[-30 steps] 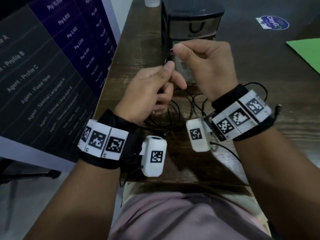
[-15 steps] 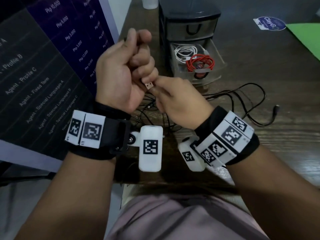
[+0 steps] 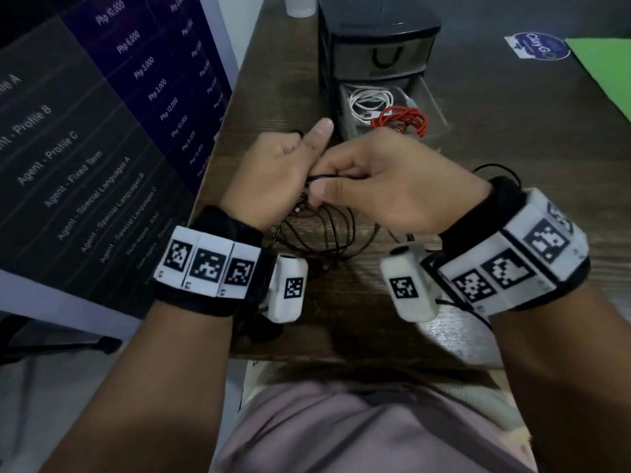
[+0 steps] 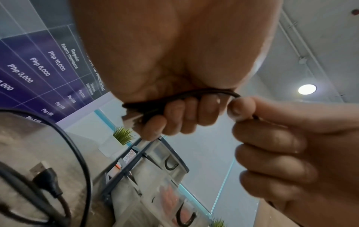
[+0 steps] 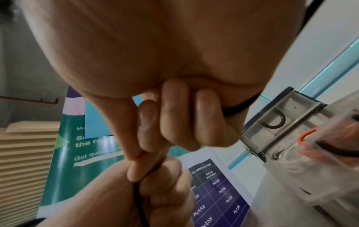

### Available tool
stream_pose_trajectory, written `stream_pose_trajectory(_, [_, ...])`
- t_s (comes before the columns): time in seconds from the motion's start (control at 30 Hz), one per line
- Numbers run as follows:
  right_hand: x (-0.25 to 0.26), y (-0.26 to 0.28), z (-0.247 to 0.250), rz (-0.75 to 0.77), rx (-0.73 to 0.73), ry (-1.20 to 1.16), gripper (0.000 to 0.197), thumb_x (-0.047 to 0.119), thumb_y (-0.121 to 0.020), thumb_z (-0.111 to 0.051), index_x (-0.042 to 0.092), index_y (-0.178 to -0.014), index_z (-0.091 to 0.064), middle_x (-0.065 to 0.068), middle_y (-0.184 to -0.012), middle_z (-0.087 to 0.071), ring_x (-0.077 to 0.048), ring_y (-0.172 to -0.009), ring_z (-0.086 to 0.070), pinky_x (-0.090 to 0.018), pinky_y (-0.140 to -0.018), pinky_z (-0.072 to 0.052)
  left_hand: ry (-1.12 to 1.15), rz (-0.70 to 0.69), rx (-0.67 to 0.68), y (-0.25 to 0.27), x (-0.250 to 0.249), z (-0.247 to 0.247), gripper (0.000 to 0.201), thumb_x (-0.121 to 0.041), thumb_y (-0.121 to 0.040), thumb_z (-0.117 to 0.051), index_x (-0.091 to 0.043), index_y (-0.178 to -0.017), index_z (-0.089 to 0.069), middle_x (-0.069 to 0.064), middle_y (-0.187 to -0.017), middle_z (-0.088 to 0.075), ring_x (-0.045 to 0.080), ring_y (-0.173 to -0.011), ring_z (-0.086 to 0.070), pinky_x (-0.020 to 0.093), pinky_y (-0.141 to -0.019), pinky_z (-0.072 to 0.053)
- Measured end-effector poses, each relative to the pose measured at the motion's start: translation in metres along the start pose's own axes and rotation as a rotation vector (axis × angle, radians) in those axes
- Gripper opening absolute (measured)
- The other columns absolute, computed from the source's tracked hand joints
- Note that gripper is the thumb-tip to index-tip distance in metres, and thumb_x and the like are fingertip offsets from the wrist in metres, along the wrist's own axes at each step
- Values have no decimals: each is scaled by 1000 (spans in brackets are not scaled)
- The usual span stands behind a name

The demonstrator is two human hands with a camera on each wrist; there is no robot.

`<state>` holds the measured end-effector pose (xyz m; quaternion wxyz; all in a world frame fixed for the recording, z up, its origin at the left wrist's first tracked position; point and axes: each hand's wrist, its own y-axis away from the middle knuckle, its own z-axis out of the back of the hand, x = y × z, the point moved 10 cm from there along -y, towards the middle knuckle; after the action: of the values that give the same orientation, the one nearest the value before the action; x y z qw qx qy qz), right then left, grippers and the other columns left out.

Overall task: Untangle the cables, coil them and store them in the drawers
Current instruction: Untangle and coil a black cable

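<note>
While the head view looks down from above, the left hand (image 3: 273, 175) sits at frame centre with fingers curled round a bundle of thin black cable (image 3: 324, 233), thumb raised. The right hand (image 3: 386, 189) meets it from the right, thumb and forefinger pinching the same cable, probably to lay another turn onto the coil. Slack loops hang below both hands onto the dark wooden worktop (image 3: 512, 148). Above them, in the upper middle, stands a small black plastic drawer unit (image 3: 375, 32); its lower clear drawer (image 3: 433, 107) is pulled out and already holds a coiled white cable (image 3: 368, 100) and a coiled red cable (image 3: 403, 121), left open, I judge, to receive the black one.

From the left wrist view, the left hand's fingers (image 4: 186, 116) clamp several black strands against the palm, keeping the turns gathered. The right hand's fingertips (image 4: 240, 107), at centre right, nip the strand where it leaves the bundle. A black USB plug (image 4: 44, 173) lies on the worktop at lower left, so that end is still loose.

From the right wrist view, the right hand's fingers (image 5: 174, 113) are curled in, and the thumb and forefinger press the black strand at lower centre, touching the left hand below. The drawer unit shows at right.
</note>
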<state>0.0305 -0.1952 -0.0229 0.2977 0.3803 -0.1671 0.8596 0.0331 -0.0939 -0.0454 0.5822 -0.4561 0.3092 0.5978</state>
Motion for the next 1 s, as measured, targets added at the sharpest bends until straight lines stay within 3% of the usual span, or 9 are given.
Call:
stream_pose_trajectory(0.1, [-4,1,11,17,-43,-37,15,21,-96,-62,13,-94,-74,-10,-86,-74,-27,-82,-69,-46,-80,-54,54,22,76,1,1,-9,62,-53,-95,-48,-13,-49,-57,11,-52,-55,16,-52,-48,29,-57,-35])
stream_pose_trajectory(0.23, [-1,3,31,97,-168,-89,14,17,-95,-65,10,-98,-76,2,-90,-76,-9,-89,-72,-36,-89,-56,121,48,137,4,-7,-14,59,-46,-104,-36,-16,-55,-49,-1,-52,-44,12,-50,-39,26,-50,-29])
stream_pose_trajectory(0.33, [-10,9,60,58,-420,-40,19,31,-83,-78,13,-88,-78,3,-73,-73,-5,-67,-68,-27,-67,-57,222,86,198,10,-8,-24,47,-39,-105,-36,-17,-64,-45,0,-55,-44,11,-46,-35,23,-45,-28])
stream_pose_trajectory(0.43, [-16,16,76,2,-621,55,47,51,-71,-82,7,-60,-68,6,-50,-55,-4,-44,-45,-10,-48,-35,351,109,238,14,-10,-32,44,-34,-106,-34,-18,-66,-40,-6,-49,-33,7,-41,-23,19,-38,-18])
stream_pose_trajectory(0.6, [-30,16,71,-129,-629,0,72,64,-70,-76,13,-43,-33,10,-33,-29,-12,-35,-25,-17,-41,-21,489,66,257,13,-20,-32,45,-32,-107,-31,-18,-65,-37,-6,-45,-27,12,-39,-15,23,-39,-13])
stream_pose_trajectory(0.7, [-27,9,62,-65,-562,-93,64,52,-82,-73,19,-47,-31,12,-40,-26,-9,-39,-22,-18,-42,-20,526,68,193,13,-17,-28,50,-31,-106,-35,-21,-57,-31,-6,-43,-25,14,-38,-15,25,-39,-15])
stream_pose_trajectory(0.77, [-21,5,60,63,-520,-163,47,37,-95,-63,20,-55,-45,14,-45,-36,-4,-43,-32,-17,-47,-27,547,67,138,13,-11,-24,52,-30,-104,-40,-22,-54,-29,-5,-43,-22,15,-39,-15,27,-42,-15])
stream_pose_trajectory(0.9, [-22,-1,57,144,-405,-241,20,13,-103,-45,8,-96,-63,29,-61,-55,9,-59,-52,-7,-58,-37,628,112,89,13,-2,-19,55,-33,-102,-43,-25,-50,-30,-7,-41,-22,12,-37,-15,23,-41,-13])
stream_pose_trajectory(1.0, [-17,1,68,180,-543,-144,18,12,-101,-51,9,-105,-68,24,-78,-61,9,-70,-55,-7,-67,-40,668,121,188,17,-9,-31,56,-34,-102,-41,-25,-49,-30,-7,-40,-21,11,-35,-13,19,-40,-12])
